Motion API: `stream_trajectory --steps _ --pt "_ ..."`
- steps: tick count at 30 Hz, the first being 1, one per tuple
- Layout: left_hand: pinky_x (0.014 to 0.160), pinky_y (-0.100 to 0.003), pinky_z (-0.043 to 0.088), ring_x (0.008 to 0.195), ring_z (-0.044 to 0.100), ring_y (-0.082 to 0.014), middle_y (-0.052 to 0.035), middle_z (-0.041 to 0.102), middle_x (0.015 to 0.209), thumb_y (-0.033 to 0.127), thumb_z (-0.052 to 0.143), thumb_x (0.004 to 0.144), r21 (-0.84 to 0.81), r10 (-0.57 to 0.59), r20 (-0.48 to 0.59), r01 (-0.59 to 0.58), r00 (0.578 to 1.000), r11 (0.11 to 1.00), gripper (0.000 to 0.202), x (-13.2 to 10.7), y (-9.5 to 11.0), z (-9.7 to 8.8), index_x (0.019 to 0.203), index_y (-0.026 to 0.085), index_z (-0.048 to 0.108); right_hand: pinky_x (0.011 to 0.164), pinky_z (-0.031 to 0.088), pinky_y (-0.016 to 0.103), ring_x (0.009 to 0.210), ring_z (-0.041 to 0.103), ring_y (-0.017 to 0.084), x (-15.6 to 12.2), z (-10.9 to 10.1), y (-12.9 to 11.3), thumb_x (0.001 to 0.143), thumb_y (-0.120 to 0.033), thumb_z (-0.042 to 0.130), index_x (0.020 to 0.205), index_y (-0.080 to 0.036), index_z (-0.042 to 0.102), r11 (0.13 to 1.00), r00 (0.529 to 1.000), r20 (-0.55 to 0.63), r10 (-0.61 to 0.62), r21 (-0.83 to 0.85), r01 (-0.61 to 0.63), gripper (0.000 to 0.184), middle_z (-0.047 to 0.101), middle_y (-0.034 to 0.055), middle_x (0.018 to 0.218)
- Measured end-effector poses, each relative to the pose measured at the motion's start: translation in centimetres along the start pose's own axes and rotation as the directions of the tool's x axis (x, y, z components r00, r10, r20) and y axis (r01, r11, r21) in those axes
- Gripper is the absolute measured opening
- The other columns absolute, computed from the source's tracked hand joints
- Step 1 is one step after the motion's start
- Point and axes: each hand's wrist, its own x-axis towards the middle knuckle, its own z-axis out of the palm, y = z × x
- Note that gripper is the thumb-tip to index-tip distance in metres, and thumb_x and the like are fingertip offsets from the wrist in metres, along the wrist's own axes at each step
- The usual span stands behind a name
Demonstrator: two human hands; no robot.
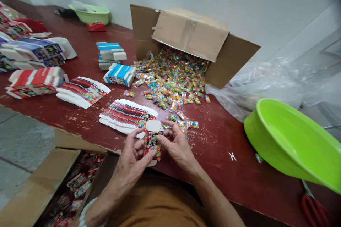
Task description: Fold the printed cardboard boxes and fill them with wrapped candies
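Between my two hands, close to the table's front edge, is a small printed candy box with a white flap raised at its top. My left hand grips its left side, thumb across the lower front. On the right side my right hand holds it, thumb on the upper front. Just behind lies a fanned stack of flat red cartons. Small clear packets of colourful candies spill toward my hands from a tipped cardboard box. Whether the held box contains anything is hidden.
More flat red cartons, bundled red cartons and blue cartons lie leftward. A green basin stands right, with red-handled scissors below it. An open carton of small packs sits below the table's front left edge.
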Motion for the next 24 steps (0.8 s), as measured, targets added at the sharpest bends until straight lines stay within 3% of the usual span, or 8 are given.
stream_trajectory --steps 3,6,9,12,17,21,24 --pt "0.077 -0.032 0.063 0.096 0.074 -0.0237 -0.0049 0.076 0.115 0.021 0.087 0.070 -0.015 0.022 0.018 -0.022 1.000 1.000 0.087 -0.3 0.6 0.3 0.141 0.034 0.040 0.064 0.044 0.025 0.066 0.055 0.012 -0.3 0.3 0.3 0.074 -0.030 0.078 0.112 -0.025 0.056 0.999 0.998 -0.038 -0.047 0.002 0.047 0.044 0.060 -0.0060 0.075" --pt "0.075 -0.029 0.061 0.089 0.074 -0.0217 -0.0035 0.077 0.103 0.026 0.086 0.072 -0.006 -0.012 0.073 0.013 0.997 1.000 0.066 0.0 1.1 -0.1 0.129 0.029 0.052 0.065 0.042 0.025 0.068 0.053 0.012 -0.4 0.4 0.7 0.076 -0.034 0.078 0.102 -0.023 0.064 0.994 0.994 -0.011 -0.110 -0.021 0.110 0.032 0.059 -0.0044 0.075" --pt "0.063 -0.023 0.056 0.066 0.068 -0.0150 0.0018 0.073 0.075 0.036 0.082 0.077 0.037 -0.050 0.083 0.047 0.995 0.998 0.044 0.4 1.3 -0.6 0.114 0.026 0.060 0.067 0.044 0.026 0.070 0.054 0.013 -0.2 0.2 0.8 0.078 -0.041 0.077 0.090 -0.020 0.067 0.998 0.999 0.016 -0.052 0.028 0.052 0.026 0.062 -0.0023 0.076" --pt "0.058 -0.022 0.054 0.064 0.066 -0.0152 0.0008 0.073 0.077 0.046 0.080 0.077 0.069 -0.077 0.055 0.073 0.996 0.995 0.039 0.7 1.3 -0.8 0.106 0.025 0.065 0.065 0.044 0.026 0.064 0.053 0.011 0.3 -0.3 0.4 0.074 -0.045 0.081 0.075 -0.018 0.065 0.992 0.997 0.037 0.067 0.100 -0.071 0.032 0.062 -0.0021 0.070" --pt "0.061 -0.021 0.052 0.071 0.066 -0.0156 0.0009 0.073 0.082 0.047 0.078 0.079 0.145 -0.006 0.016 0.003 1.000 0.989 0.033 0.8 0.7 -0.8 0.098 0.023 0.066 0.065 0.048 0.024 0.063 0.059 0.011 1.0 -0.8 -0.2 0.059 -0.040 0.092 0.096 -0.020 0.069 0.969 0.981 0.128 0.144 0.184 -0.166 0.048 0.066 -0.0043 0.071" --pt "0.062 -0.025 0.055 0.066 0.069 -0.0170 0.0043 0.073 0.074 0.044 0.085 0.073 -0.040 -0.044 -0.020 0.043 0.999 0.998 0.055 0.6 0.8 -0.4 0.113 0.027 0.051 0.071 0.052 0.028 0.068 0.062 0.013 1.1 -0.6 0.3 0.067 -0.046 0.087 0.078 -0.018 0.071 0.994 0.986 0.167 -0.003 0.108 -0.015 0.034 0.070 -0.0001 0.075" --pt "0.060 -0.029 0.058 0.064 0.071 -0.0201 0.0001 0.074 0.078 0.054 0.080 0.074 -0.170 -0.224 0.081 0.235 0.971 0.957 0.061 0.4 1.3 0.1 0.118 0.024 0.051 0.064 0.051 0.027 0.063 0.060 0.012 0.8 -0.5 0.7 0.076 -0.048 0.081 0.079 -0.020 0.071 0.991 0.984 0.121 -0.132 0.022 0.130 0.030 0.068 0.0001 0.076"
